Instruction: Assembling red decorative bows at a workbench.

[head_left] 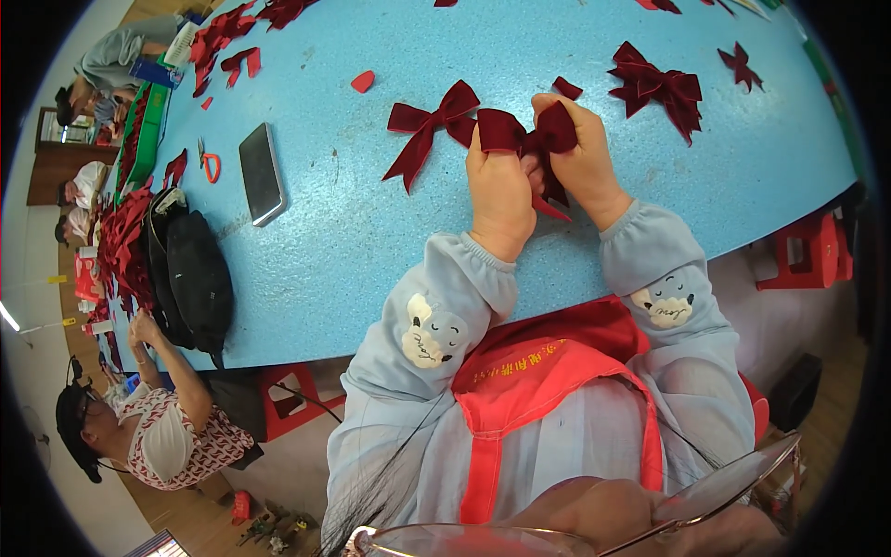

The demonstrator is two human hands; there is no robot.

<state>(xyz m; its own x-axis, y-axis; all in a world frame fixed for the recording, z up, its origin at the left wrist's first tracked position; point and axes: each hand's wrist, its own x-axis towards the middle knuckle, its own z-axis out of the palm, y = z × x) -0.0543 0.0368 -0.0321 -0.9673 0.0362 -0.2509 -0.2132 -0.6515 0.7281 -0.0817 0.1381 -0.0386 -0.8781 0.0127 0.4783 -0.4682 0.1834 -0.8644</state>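
Both my hands hold a dark red velvet bow (502,131) above the blue table, one at each side of its knot. My left hand (501,197) grips the left loop from below, with the thumb up against it. My right hand (592,160) is closed round the right loop, and the bow's tails hang down between the hands. Just left of it lies another red bow (429,128), close to the held one. A small red velvet scrap (567,88) lies beyond my right hand. Farther right are a stack of bows (655,88) and a small bow (741,67).
On the blue table (343,278) lie a phone (263,174), orange-handled scissors (210,161), a black bag (190,269) and a red scrap (363,82). Red ribbon pieces (126,243) heap at the left edge, near a green crate (144,135). A co-worker (176,408) sits at the lower left.
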